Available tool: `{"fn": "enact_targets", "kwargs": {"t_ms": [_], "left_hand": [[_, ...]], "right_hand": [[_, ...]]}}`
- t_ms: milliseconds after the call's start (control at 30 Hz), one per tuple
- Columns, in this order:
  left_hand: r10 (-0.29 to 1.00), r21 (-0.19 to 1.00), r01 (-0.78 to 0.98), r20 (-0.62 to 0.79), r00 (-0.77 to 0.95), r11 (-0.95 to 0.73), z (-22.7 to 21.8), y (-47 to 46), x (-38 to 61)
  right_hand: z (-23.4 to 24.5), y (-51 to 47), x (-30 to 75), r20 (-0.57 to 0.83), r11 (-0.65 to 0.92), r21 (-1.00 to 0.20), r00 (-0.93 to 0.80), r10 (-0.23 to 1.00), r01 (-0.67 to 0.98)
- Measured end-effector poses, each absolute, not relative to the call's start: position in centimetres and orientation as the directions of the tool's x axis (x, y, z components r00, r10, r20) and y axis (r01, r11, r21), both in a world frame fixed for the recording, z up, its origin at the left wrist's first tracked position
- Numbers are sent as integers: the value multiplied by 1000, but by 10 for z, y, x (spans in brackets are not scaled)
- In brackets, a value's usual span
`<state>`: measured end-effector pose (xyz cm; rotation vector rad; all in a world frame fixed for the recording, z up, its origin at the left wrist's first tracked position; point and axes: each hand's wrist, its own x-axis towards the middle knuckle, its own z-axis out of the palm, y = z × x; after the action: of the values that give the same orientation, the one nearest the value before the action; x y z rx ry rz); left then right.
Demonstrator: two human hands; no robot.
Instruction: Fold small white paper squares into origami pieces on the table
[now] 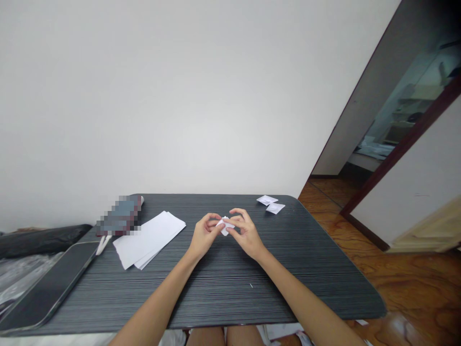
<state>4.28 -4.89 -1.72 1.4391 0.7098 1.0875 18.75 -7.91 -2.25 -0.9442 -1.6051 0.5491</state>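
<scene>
A small folded white paper piece (pixel 225 225) is pinched between both my hands above the middle of the dark striped table (pixel 223 283). My left hand (pixel 204 236) grips its left side with curled fingers. From the right, my right hand (pixel 244 231) holds it with thumb and fingertips closed on it. Most of the paper is hidden by my fingers.
A stack of white paper sheets (pixel 148 238) lies left of my hands. Two small folded paper pieces (pixel 271 203) sit at the table's far right corner. A phone (pixel 54 282) lies at the near left edge, a pixelated object (pixel 120 215) behind it. Wooden floor and a doorway are to the right.
</scene>
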Motion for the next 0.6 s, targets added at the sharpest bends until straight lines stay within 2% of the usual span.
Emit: {"fn": "enact_targets", "kwargs": {"t_ms": [167,267,400,600], "left_hand": [[881,960,-8,261,395,-281,-21,-51,43],[869,941,64,278,410,-331,-23,-51,43],[850,899,160,310,426,-408,-23,-49,44],[829,786,339,362,426,-517,-18,-54,43]], "right_hand": [[-28,-72,188,392,388,-920,86,916,59],[-28,-71,188,321,318,-947,79,944,57],[-28,-74,187,321,316,-945,54,946,78],[-27,-74,185,274,266,-961,121,954,76]]}}
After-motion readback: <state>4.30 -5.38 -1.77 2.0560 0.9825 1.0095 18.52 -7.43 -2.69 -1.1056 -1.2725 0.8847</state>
